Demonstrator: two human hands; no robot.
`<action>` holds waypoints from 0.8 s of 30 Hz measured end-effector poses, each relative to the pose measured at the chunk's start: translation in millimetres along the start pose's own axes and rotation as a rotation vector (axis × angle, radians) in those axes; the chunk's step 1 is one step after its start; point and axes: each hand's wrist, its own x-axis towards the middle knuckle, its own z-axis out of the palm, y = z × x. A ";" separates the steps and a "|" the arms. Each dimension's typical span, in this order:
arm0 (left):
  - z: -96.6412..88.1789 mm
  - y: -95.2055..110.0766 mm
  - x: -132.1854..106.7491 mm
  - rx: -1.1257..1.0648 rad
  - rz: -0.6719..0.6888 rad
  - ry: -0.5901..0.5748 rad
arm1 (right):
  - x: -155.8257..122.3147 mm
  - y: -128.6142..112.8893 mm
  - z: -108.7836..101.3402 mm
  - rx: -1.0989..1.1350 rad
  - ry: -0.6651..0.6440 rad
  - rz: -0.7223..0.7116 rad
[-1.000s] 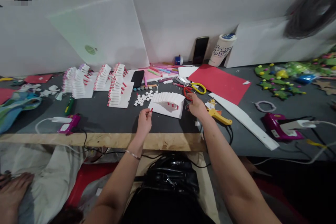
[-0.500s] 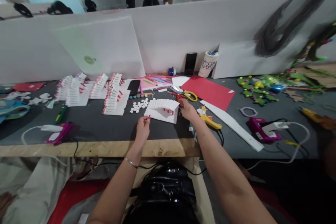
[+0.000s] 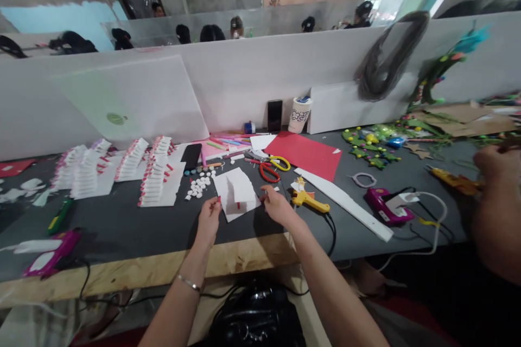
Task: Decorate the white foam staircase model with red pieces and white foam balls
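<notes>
A dark grey worktop holds a white folded paper card near its front edge, between the hands. The left hand pinches a small red piece at the card's left side; the right hand has gathered fingers at its right edge, gripping something too small to tell, near a yellow glue gun.

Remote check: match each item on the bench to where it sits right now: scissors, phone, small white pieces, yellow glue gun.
Items
1. red-handled scissors
2. phone
3. small white pieces
4. yellow glue gun

Places
A. Propped against the white board, beside a white cup
B. Just right of the right hand
C. Lying just left of the red sheet
D. Heaped left of the white card

Pairs: 1-C, 2-A, 3-D, 4-B
</notes>
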 end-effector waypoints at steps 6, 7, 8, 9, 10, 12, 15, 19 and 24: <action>-4.2 11.9 -4.6 -0.027 -0.052 -0.027 | -47.7 -15.8 9.5 0.047 0.029 -0.015; -5.1 13.8 -5.3 -0.041 -0.061 -0.024 | -56.7 -18.4 11.3 0.066 0.030 -0.021; -5.6 15.3 -5.7 -0.057 -0.064 -0.010 | -65.6 -20.8 13.5 0.108 0.033 -0.032; -5.6 16.5 -5.9 -0.069 -0.065 0.005 | -74.1 -23.1 16.3 0.153 0.033 -0.039; -5.2 17.5 -5.8 -0.079 -0.069 0.014 | -82.1 -25.1 19.4 0.199 0.030 -0.050; -3.7 19.1 -4.5 -0.091 -0.086 0.007 | -96.2 -28.3 26.1 0.265 0.024 -0.054; -1.3 22.3 3.2 -0.109 -0.105 -0.047 | -110.0 -31.4 35.9 0.290 -0.019 -0.033; 1.5 28.2 24.9 -0.077 -0.092 -0.158 | -112.5 -35.3 47.5 0.276 -0.103 -0.046; 11.8 36.6 52.4 0.028 -0.023 -0.262 | -99.4 -41.6 59.4 0.220 -0.137 -0.132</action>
